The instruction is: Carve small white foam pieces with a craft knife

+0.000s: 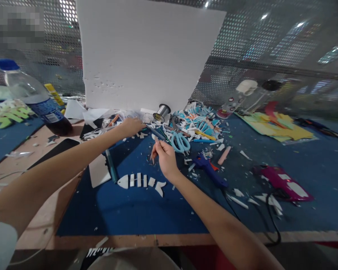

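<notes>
My left hand point(132, 126) reaches far forward over the blue mat point(129, 210), its fingers curled round a thin dark tool point(155, 132) that points right. Closer to me, my right hand point(163, 154) pinches a small pale strip point(153, 153) between its fingertips. Just below my hands, white foam pieces laid out as a fish skeleton point(141, 181) rest on the mat. Blue-handled scissors point(180, 141) lie right of my right hand. A teal pen point(111, 165) lies to the left of the fish.
A big white foam sheet point(146, 52) leans upright at the back, a metal spool point(161, 111) at its foot. A blue glue gun point(210, 170), a pink tool point(281, 183), paper scraps, yellow sheets point(276, 127), a cola bottle point(36, 99) and a phone point(62, 147) surround the mat.
</notes>
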